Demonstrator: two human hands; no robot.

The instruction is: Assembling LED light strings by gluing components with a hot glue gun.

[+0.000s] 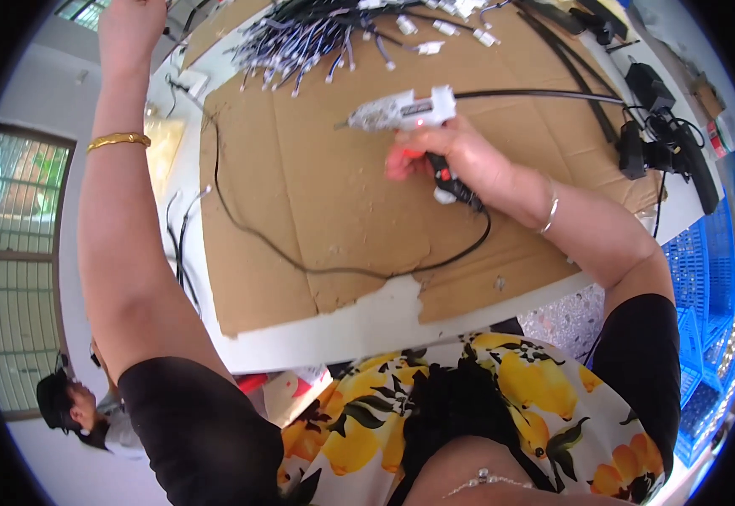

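My right hand (460, 156) is wrapped round the handle of a white and black hot glue gun (405, 110), held over the cardboard sheet (333, 185). The gun's nozzle points left, and a red glow shows on my fingers. From the gun's rear end a long thin black rod (536, 93) stretches right. The gun's black cord (342, 271) loops from the handle across the cardboard to the far left. My left hand (134, 29) reaches to the far left, cut off by the upper edge, so its fingers and anything in them cannot be made out.
A bundle of dark wires with white connectors (300, 51) lies at the back. Black adapters and cables (650, 143) sit at the right table edge, with blue plastic baskets (700, 278) below. Loose black wires (180, 244) lie left. Another person (80, 413) is at lower left.
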